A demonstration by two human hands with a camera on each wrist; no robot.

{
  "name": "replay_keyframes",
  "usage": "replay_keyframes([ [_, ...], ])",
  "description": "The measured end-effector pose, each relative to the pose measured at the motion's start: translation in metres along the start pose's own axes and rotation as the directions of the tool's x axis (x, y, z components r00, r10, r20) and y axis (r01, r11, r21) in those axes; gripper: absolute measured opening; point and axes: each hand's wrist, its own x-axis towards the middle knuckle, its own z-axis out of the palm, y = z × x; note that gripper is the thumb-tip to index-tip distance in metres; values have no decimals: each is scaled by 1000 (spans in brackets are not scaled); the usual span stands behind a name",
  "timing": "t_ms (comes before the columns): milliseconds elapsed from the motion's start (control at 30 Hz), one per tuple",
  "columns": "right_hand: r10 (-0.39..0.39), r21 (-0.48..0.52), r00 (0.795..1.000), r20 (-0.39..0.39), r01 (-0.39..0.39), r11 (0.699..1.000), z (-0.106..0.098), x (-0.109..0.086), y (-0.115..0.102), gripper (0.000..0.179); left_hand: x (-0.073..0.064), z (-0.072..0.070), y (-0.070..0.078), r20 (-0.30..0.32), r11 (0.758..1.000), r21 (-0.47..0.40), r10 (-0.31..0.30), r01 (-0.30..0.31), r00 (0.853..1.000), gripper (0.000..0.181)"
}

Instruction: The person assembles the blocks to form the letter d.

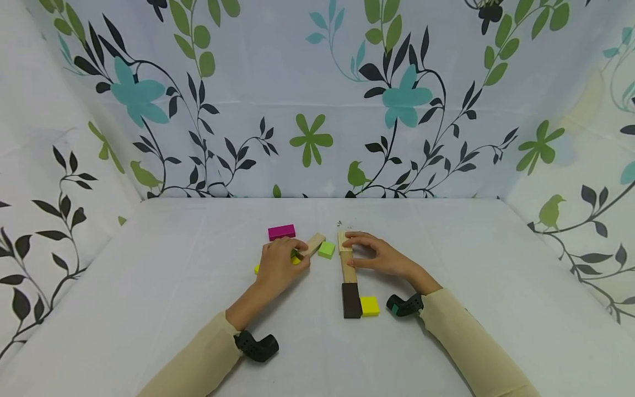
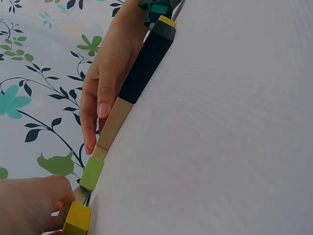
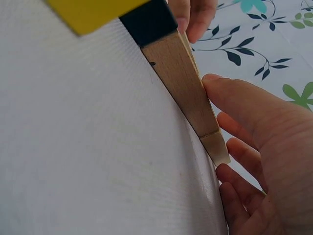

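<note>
My left hand (image 1: pixel 281 263) pinches the end of a light wooden block (image 1: pixel 315 241) between thumb and fingers. Under and beside that hand are yellow blocks (image 2: pixel 77 219), partly hidden. My right hand (image 1: pixel 384 258) touches a row of blocks with spread fingers and thumb. In this row a pale wooden block (image 1: pixel 342 242) is at the far end, a longer wooden block (image 1: pixel 349 269) in the middle, and a black block (image 1: pixel 351 301) at the near end. The right wrist view shows the thumb against the longer block's side and fingertips by the pale one.
A lime green block (image 1: pixel 326 250) lies between the hands. Behind the left hand is a magenta block (image 1: pixel 281 232). A yellow block (image 1: pixel 369 306) sits against the black one's right side. White cloth (image 1: pixel 198 309) covers the table, with patterned fabric (image 1: pixel 278 110) behind.
</note>
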Motion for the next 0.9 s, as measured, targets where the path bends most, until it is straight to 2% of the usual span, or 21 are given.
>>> replay_keyframes([
  [167, 3, 10, 1000, -2, -3, 1000, 2, 0, 2, 44, -1, -1, 0, 2, 997, -82, -7, 7, 1000, 16],
  [367, 19, 7, 1000, -4, -19, 1000, 3, -2, 0, 44, -1, -2, -1, -7, 993, -116, -1, 1, 1000, 18],
  [700, 4, 4, 1000, 3, -4, 1000, 2, -1, 0, 44, -3, -5, -2, -86, 987, -158, 3, -16, 996, 19],
  [900, 11, -8, 1000, 9, -11, 1000, 0, -1, -2, 45, -3, -5, -2, -127, 978, -202, 35, -60, 991, 18],
])
